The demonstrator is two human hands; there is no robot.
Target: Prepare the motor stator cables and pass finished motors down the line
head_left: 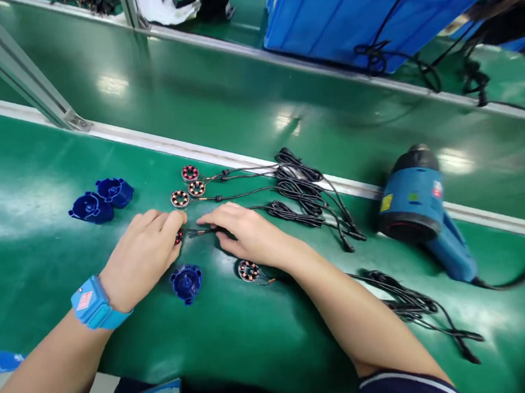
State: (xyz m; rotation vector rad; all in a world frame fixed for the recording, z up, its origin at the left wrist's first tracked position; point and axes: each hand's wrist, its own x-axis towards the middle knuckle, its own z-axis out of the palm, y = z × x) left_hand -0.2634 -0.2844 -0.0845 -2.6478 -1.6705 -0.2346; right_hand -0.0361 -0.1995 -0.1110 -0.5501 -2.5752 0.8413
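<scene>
My left hand (143, 243), with a blue strap on its wrist, has its fingers closed round a small stator (178, 237) with copper windings, mostly hidden by the fingers. Just right of it, my right hand (242, 228) holds a black cable (210, 230) between thumb and fingers; its thin stripped wires point toward the left hand. Another ring-shaped stator (248, 270) lies below the right hand, its leads running under the forearm. Below the left fingers sits a dark blue plastic housing (187, 282). Beyond both hands are several more stators (179, 198).
Two blue housings (90, 207) lie at the left. Coiled black cables (301, 186) rest by the white ledge, and another coil (404, 297) lies near the right forearm. A blue heat gun (410, 196) stands at right. Behind are a metal post (19, 69) and a blue crate (341, 10).
</scene>
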